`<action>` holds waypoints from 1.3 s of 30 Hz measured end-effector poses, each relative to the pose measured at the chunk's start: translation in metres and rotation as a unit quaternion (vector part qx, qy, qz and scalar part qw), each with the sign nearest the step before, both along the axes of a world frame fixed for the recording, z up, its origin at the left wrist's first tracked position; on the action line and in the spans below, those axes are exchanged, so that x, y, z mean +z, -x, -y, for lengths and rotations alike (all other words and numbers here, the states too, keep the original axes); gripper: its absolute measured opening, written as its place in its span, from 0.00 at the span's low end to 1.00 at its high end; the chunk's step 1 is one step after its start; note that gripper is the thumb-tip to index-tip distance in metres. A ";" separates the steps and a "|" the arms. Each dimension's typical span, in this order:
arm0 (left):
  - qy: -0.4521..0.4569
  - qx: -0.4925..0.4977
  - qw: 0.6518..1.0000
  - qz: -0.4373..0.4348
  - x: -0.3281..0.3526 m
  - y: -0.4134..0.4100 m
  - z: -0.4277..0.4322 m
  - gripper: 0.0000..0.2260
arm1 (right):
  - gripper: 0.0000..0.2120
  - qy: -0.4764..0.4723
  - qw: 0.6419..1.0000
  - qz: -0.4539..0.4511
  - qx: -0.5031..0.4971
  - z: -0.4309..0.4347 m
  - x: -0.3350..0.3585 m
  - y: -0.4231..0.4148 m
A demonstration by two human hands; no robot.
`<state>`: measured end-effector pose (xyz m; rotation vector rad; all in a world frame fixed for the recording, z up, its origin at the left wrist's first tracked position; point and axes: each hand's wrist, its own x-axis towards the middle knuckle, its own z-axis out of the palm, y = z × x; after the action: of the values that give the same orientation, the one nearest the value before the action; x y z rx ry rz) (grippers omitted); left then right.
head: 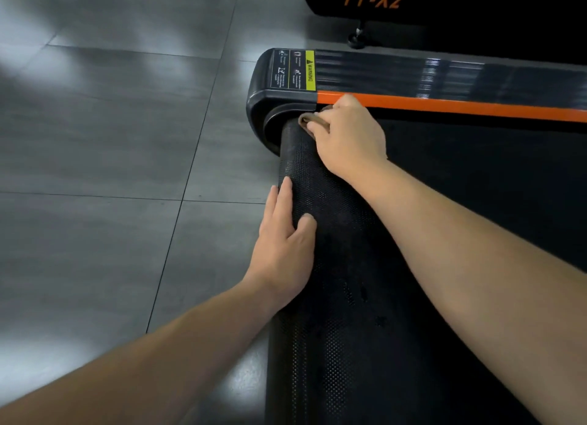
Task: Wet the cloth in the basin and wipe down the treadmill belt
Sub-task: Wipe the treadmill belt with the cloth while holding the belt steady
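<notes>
The black dotted treadmill belt [343, 297] curves over its rear roller and runs off to the right. My right hand [347, 135] grips a small brownish cloth [313, 121], mostly hidden under the fingers, and presses it on the belt at the far corner by the orange side rail [444, 106]. My left hand [284, 246] rests flat on the roller end of the belt, fingers straight, thumb on top. No basin is in view.
The black end cap [263, 100] carries a yellow warning sticker [309, 70]. A second black machine [444, 1] marked TT-X2 stands behind, with a levelling foot [357, 38]. Grey floor tiles [111, 170] spread to the left.
</notes>
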<state>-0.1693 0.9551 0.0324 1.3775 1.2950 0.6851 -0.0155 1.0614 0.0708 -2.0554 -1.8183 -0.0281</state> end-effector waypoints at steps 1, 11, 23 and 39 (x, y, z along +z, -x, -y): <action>-0.002 0.002 1.000 -0.001 0.000 0.000 0.000 0.30 | 0.15 0.006 0.999 0.002 0.033 0.014 -0.001 -0.001; -0.010 -0.003 1.000 -0.018 0.003 -0.001 0.001 0.29 | 0.15 0.014 0.999 0.029 -0.034 0.031 0.002 -0.036; -0.012 0.004 1.000 -0.015 0.000 -0.001 0.001 0.29 | 0.17 0.007 0.998 0.052 -0.036 0.043 0.001 -0.049; -0.005 -0.012 1.000 -0.020 0.002 0.000 0.000 0.29 | 0.19 0.014 0.999 0.029 -0.022 0.033 0.001 -0.053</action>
<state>-0.1694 0.9554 0.0343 1.4193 1.3055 0.6509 0.0371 1.0284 0.0719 -2.1348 -1.8176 -0.0762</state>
